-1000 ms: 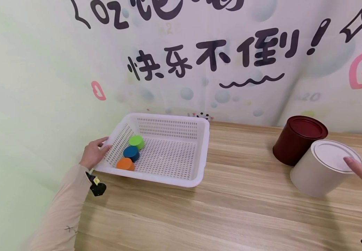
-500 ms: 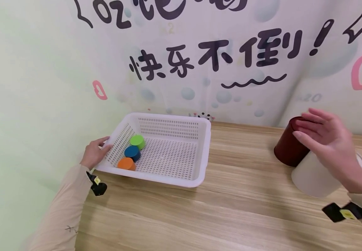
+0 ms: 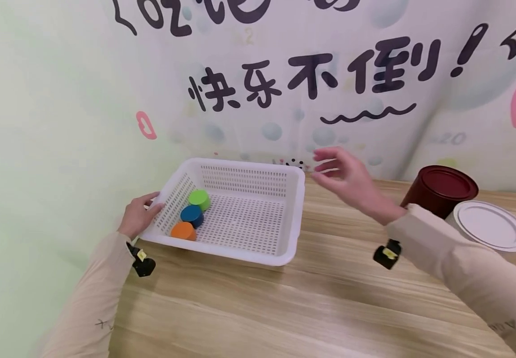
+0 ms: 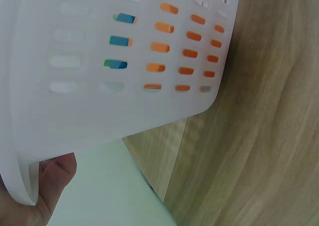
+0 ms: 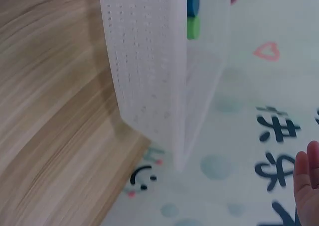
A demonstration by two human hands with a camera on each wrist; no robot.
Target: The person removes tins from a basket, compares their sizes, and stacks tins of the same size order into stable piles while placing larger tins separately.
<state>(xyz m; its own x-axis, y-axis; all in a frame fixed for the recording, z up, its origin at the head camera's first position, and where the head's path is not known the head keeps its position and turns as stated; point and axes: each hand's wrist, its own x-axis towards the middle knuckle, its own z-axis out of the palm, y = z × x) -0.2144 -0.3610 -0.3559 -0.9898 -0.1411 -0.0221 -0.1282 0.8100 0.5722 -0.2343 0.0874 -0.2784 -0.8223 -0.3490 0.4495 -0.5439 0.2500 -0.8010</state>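
Note:
A white plastic basket (image 3: pixel 297 219) with slotted walls sits at the back left of the wooden table. Along its left side lie a green cylinder (image 3: pixel 199 200), a blue cylinder (image 3: pixel 192 216) and an orange cylinder (image 3: pixel 183 230). My left hand (image 3: pixel 136 217) grips the basket's left rim; the left wrist view shows its fingers (image 4: pixel 59 175) curled under the lip. Just beyond the basket's right rim, my right hand (image 3: pixel 349 180) is in the air, holding nothing, its fingers loosely bent and pointing toward the basket.
At the right stand a dark red can (image 3: pixel 448 184) and, in front of it, a white can (image 3: pixel 492 224), partly hidden by my right sleeve (image 3: pixel 446 248). A printed cloth (image 3: pixel 258 132) hangs right behind the table (image 3: pixel 258 303).
My right hand has swept left from the right edge, past the cans, to the basket's right side. The left hand has kept its grip, and the view has shifted slightly.

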